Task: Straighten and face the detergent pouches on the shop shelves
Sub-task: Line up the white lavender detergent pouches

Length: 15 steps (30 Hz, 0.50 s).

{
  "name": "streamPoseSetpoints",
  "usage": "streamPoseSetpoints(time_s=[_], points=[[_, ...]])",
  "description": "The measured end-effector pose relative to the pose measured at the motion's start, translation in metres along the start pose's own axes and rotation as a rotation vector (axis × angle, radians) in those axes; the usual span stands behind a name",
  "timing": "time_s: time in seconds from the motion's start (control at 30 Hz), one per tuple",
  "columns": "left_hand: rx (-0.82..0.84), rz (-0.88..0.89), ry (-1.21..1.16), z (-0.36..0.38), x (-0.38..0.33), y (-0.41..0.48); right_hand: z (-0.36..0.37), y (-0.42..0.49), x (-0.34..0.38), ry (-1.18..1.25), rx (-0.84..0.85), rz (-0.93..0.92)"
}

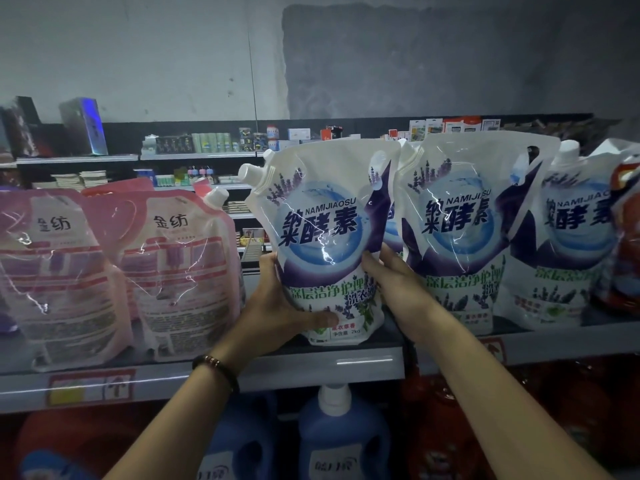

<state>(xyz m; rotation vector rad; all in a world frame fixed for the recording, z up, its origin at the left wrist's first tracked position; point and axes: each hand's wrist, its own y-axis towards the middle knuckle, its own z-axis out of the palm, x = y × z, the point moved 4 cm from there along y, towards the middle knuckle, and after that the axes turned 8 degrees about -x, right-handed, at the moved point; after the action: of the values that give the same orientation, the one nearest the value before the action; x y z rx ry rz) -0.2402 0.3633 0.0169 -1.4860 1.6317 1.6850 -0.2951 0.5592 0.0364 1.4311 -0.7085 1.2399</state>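
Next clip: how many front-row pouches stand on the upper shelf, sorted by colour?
Pink pouches: 2
White and purple pouches: 3, one gripped by the left hand and right hand
Red pouch: 1, cut off at the right edge
Total: 6
Pouches partly hidden behind these are not counted.

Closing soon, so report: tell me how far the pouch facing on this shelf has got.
Done: two white pouches on the right stand label-forward. In hand: the left hand and right hand grip a third white pouch, slightly tilted, at the front of the shelf. Left: the two pink pouches lean and overlap, and likely need squaring.
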Motion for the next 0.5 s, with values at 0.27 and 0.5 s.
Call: streamPoseSetpoints(time_s=[0.27,0.5], points=[[0.044,-0.008,0.145,-0.009,-0.006,-0.007,-0.001,-0.014,0.004,-0.054,0.037,-0.023],[0.075,-0.049,0.143,-0.009,-0.01,-0.012,-0.006,-0.016,0.001,-0.087,0.009,-0.025]])
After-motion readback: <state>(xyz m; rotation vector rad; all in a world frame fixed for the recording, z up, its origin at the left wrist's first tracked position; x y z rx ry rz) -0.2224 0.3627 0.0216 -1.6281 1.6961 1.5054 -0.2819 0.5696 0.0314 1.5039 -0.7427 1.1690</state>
